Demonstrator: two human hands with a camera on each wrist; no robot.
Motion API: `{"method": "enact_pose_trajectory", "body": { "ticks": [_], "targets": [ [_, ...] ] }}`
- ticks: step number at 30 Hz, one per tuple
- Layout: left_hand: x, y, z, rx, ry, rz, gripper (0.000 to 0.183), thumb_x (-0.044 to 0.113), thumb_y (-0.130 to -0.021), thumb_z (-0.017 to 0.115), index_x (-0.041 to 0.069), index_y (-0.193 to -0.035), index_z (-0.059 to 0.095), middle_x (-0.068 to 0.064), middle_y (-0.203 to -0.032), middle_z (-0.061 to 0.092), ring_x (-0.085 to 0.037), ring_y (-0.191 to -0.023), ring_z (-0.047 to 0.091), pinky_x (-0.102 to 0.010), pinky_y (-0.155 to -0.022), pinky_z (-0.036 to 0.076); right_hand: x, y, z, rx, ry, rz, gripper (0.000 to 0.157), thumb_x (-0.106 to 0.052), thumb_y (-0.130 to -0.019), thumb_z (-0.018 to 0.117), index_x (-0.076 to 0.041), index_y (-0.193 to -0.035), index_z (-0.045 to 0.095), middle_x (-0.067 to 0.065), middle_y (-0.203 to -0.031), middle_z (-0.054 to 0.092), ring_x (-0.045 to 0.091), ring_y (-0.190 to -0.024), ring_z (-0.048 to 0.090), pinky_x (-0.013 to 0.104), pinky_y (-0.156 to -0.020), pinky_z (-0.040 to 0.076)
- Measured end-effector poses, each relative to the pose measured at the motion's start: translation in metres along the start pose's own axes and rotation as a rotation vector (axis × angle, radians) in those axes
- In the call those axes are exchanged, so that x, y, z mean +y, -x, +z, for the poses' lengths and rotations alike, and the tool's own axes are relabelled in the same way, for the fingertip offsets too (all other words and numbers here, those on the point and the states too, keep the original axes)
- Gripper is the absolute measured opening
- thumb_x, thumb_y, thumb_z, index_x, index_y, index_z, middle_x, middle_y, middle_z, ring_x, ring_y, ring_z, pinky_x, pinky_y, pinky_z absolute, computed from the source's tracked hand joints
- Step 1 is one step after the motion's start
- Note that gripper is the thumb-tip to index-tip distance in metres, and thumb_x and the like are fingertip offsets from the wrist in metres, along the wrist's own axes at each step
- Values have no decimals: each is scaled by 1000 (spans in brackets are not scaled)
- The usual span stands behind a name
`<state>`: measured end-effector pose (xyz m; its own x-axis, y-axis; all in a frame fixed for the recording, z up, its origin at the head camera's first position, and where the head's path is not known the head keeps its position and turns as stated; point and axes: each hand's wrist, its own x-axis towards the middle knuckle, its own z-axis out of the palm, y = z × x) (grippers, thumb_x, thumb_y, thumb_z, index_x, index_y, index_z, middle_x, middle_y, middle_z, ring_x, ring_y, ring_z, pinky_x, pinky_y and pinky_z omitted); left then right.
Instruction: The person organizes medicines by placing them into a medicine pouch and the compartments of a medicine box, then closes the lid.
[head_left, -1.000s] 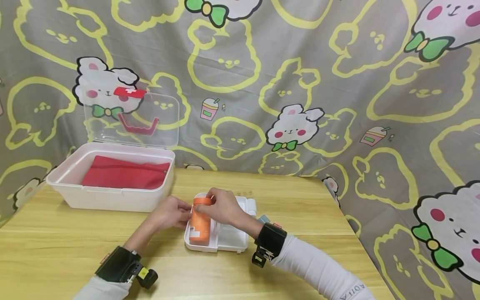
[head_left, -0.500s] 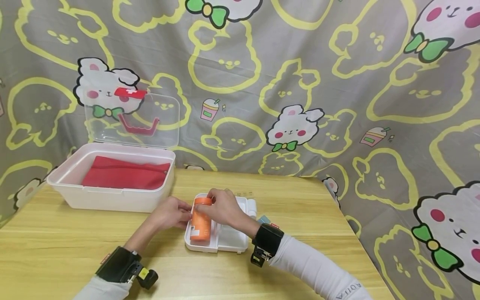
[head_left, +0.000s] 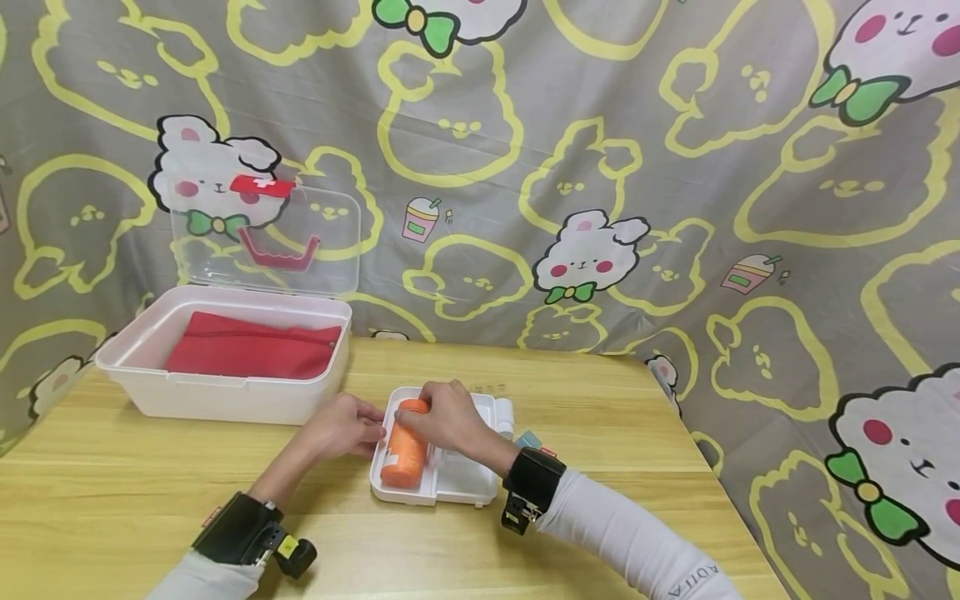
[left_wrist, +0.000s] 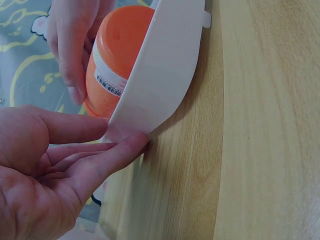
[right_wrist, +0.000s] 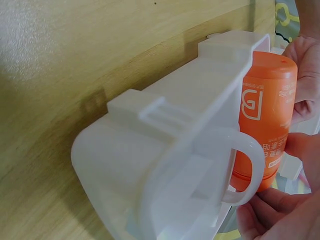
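Note:
An orange bottle (head_left: 406,458) with a white barcode label lies slanted in the left half of a small, opened white plastic case (head_left: 402,498). My right hand (head_left: 450,417) grips the bottle near its far end, and its fingers (right_wrist: 267,207) show at that end in the right wrist view. My left hand (head_left: 341,429) is at the case's left side. In the left wrist view it pinches the corner of the case wall (left_wrist: 170,65) between its fingertips. A white loop handle (right_wrist: 252,165) on the case stands in front of the bottle in the right wrist view.
At the back left stands a larger white box (head_left: 225,396) with its clear lid (head_left: 330,242) raised and a red zip pouch (head_left: 247,346) inside. A small blue-grey item (head_left: 528,439) lies right of the case. A patterned curtain (head_left: 480,192) closes off the back.
The bottle has tipped flatter into the case, its far end going down and slightly right with my right hand. My left hand has stayed at the case's side.

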<state>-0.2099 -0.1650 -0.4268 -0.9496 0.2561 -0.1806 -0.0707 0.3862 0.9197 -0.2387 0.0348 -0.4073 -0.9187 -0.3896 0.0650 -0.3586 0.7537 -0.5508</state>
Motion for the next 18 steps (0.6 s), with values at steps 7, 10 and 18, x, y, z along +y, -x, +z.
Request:
{"method": "enact_pose_trajectory", "body": {
  "ticks": [7,10,18],
  "targets": [
    [0,1,0,-3,14,-5,36,-5,-90,64,-22,-121,61,-31,-106,72,-29,-89,75,-42,-74,64,1,0,1,1,-28,-33,25,-38,-90,71,-13,-87,69,-5,-72,61,12,-77,52,21,-60,39],
    [1,1,0,-2,6,-3,36,-4,-90,65,-21,-121,61,-30,-107,72,-29,-90,75,-42,-74,64,2,-2,2,0,-42,-45,22,-35,-92,71,-13,-87,70,-5,-73,61,12,-75,52,21,-60,40],
    [0,1,0,2,-3,10,36,-4,-89,65,-20,-121,62,-30,-106,73,-29,-87,76,-42,-73,64,3,-2,3,4,-32,-55,22,-35,-92,70,-13,-93,71,-5,-76,61,11,-75,52,21,-60,40]
  ]
}}
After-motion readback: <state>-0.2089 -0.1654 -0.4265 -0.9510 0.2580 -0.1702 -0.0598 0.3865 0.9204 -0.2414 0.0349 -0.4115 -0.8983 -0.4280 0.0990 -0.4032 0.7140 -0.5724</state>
